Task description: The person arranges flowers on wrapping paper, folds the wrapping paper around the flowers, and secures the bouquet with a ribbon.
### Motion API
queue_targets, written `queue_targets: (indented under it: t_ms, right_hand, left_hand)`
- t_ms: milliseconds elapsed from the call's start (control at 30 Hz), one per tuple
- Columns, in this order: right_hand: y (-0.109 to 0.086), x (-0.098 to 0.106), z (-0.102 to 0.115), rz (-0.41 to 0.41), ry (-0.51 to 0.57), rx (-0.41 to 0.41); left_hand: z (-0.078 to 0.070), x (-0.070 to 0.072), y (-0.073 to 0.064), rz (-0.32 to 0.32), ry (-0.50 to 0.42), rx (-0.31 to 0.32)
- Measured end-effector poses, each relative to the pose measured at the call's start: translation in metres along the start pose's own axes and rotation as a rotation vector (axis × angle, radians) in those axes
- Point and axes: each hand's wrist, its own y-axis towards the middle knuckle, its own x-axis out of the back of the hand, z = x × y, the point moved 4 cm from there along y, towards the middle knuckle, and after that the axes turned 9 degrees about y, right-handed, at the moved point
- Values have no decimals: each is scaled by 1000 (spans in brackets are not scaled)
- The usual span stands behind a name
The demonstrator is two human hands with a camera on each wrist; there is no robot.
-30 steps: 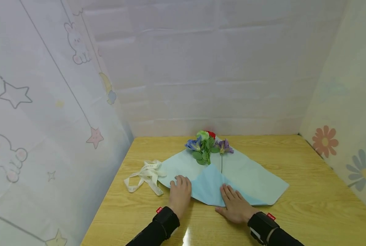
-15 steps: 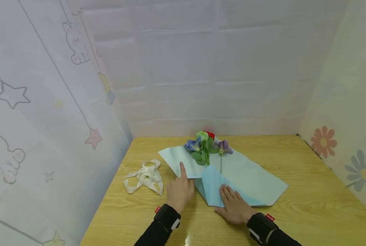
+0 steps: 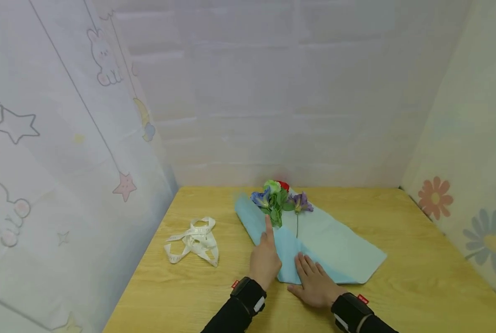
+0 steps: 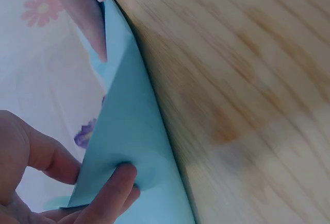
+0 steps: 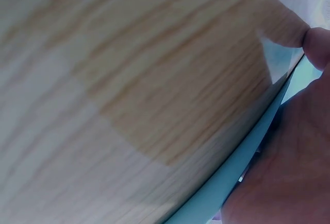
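A sheet of blue wrapping paper lies on the table, its near and left parts folded over. On it rests a small bunch of artificial flowers, blue, green-white and red, with a purple flower on a thin stem beside them. My left hand holds the folded left flap, index finger extended toward the flowers; in the left wrist view its fingers are on both sides of the paper's edge. My right hand presses flat on the near fold. Its palm side is hidden.
A loose heap of cream printed ribbon lies on the wooden table left of the paper. Printed cloth walls stand at the left and right, with a plain pale one behind.
My left hand has moved right and lifted the paper's left side over toward the middle, showing its bluer face. The ribbon has come free of the paper. My right hand stays nearly in place.
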Motion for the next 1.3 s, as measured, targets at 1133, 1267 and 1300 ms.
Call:
queue_targets:
  t_ms: [1133, 1267, 1300]
  right_hand:
    - [-6, 10, 0, 39, 203, 88]
    - [-11, 21, 3, -68, 102, 143]
    - [-11, 23, 4, -111, 48, 169]
  left_hand:
    - [-8, -56, -23, 533, 396, -484]
    - [-10, -62, -23, 505, 428, -491]
    - [-11, -62, -22, 491, 440, -493]
